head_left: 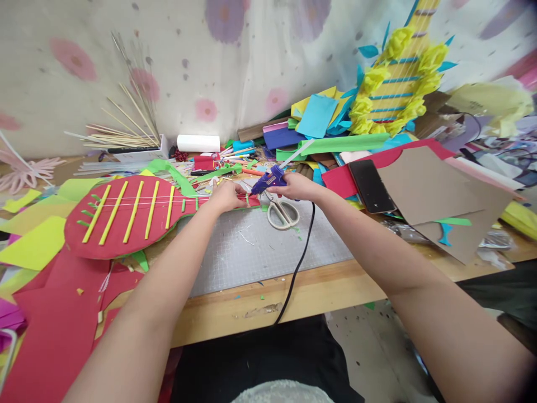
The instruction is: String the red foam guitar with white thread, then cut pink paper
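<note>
My left hand (226, 196) rests on the narrow neck of a red paper guitar (126, 218), fingers pressed down flat together on the red strip, pinning it to the tabletop (319, 285). The guitar's round body lies to my left, crossed by yellow strips and thin white strings that run toward my hand, with short green tabs along its edge.

My right hand (296, 187) is wrapped around a blue glue gun (271, 180), fingers closed tight on its handle. The nozzle points down and left, just beside my left fingertips at the end of the guitar neck; whether the tip touches the paper I cannot tell. A clear glue stick pokes out of the back of the gun, and its black cord (300, 263) trails down across the grey cutting mat (260, 252) and over the tabletop's front edge.

A pair of white-handled scissors (282, 214) lies on the mat just under my right hand. To the right, a black phone (371, 186) sits on red paper beside a sheet of brown cardboard (444, 196). Behind, a second guitar with yellow paper flowers (398, 73) leans on the wall above a heap of coloured paper scraps.
</note>
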Demonstrator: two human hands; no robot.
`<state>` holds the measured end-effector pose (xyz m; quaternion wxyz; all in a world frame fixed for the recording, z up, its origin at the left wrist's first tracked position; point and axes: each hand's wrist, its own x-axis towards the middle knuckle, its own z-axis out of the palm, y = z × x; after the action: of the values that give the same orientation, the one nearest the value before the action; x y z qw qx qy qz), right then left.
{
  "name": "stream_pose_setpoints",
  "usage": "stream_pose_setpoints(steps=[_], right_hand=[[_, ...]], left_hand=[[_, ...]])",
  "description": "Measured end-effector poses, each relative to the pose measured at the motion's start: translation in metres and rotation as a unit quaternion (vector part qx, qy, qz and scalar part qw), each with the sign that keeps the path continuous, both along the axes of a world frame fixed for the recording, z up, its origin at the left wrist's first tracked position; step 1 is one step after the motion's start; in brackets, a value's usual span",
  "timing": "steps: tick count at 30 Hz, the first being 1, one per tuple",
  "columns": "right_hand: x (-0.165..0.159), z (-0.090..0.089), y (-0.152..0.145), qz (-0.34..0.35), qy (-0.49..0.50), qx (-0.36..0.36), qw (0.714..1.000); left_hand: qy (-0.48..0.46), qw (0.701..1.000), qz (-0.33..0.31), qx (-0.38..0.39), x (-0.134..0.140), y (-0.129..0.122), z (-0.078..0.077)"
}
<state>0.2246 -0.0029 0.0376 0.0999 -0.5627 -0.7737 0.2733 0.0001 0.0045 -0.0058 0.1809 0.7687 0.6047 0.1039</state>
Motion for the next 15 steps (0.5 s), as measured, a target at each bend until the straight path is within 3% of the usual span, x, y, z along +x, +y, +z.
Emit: stream_pose_setpoints(steps=[15], right_hand=[[-0.0023,0.0002,0.0006,0.017,0.008,0.009,1.0]], left_hand=[[0.002,1.0,-0.006,-0.001,0.0022,-0.0022,0.0041]])
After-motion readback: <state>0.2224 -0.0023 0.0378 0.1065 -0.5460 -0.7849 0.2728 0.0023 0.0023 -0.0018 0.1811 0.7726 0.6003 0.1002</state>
